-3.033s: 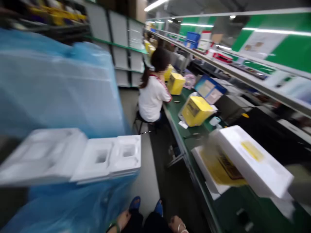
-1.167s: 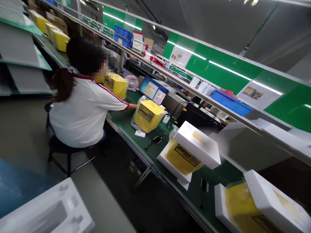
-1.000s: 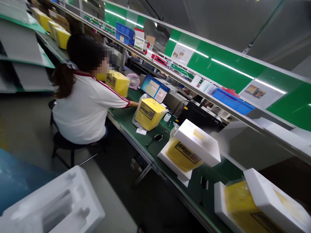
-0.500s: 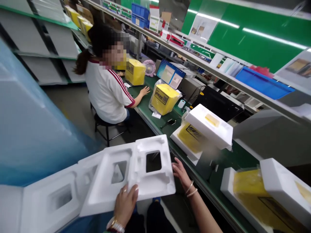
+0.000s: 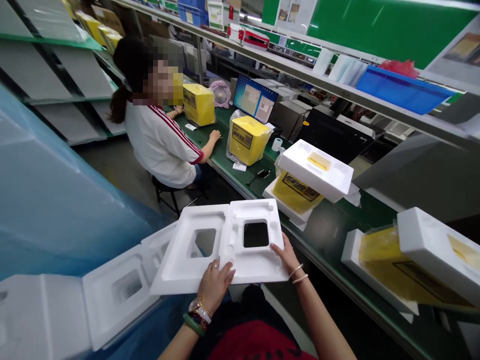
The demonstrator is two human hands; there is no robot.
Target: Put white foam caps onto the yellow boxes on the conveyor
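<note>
A white foam packing insert (image 5: pixel 258 270) with molded recesses and two rectangular cutouts is held in front of my body. My left hand (image 5: pixel 215 286) grips its near edge by the seam between the two halves, thumb on top. The right edge is in my right hand (image 5: pixel 287 256), with the thumb over the top face and the other fingers partly hidden behind it. More white foam inserts (image 5: pixel 98 312) lie at the lower left, against a blue plastic-covered stack (image 5: pixel 71 210).
On the green workbench (image 5: pixel 337 270), yellow packages (image 5: pixel 298 194) sit between white foam end pieces (image 5: pixel 318 167). Farther along stand a plastic-wrapped yellow box (image 5: pixel 247 142), a laptop (image 5: pixel 255 100) and a pink fan (image 5: pixel 220 94). A seated co-worker (image 5: pixel 157 135) is at the bench, left of centre.
My right hand has closed on the foam insert's right edge; it was apart from it before. The insert has shifted right and away from the other foam at the left.
</note>
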